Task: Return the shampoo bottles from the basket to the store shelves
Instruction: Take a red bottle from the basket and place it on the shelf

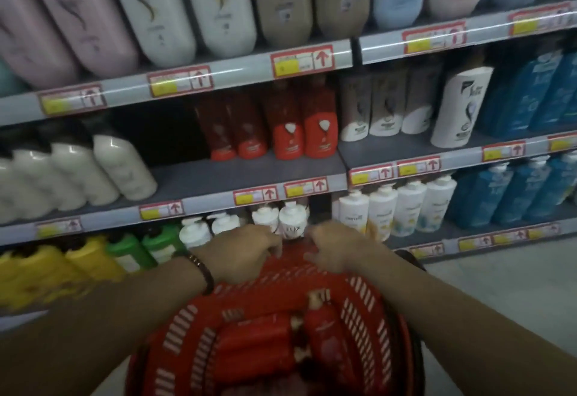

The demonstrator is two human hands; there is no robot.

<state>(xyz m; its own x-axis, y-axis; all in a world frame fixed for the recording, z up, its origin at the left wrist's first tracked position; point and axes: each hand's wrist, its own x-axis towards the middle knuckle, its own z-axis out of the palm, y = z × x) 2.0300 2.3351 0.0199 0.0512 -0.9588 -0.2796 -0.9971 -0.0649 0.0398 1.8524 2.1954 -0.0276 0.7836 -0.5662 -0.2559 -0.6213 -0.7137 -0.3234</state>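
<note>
Left grip (246,252), right grip (338,249) clasp basket (359,299) rim; red bottles (256,342) below.

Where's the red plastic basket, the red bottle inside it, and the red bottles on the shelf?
Red plastic basket (363,297): head view, slotted right wall.
Red shampoo bottle in basket (322,330): head view, its body.
Red shampoo bottles on shelf (320,136): head view, rightmost bottle's front.
</note>
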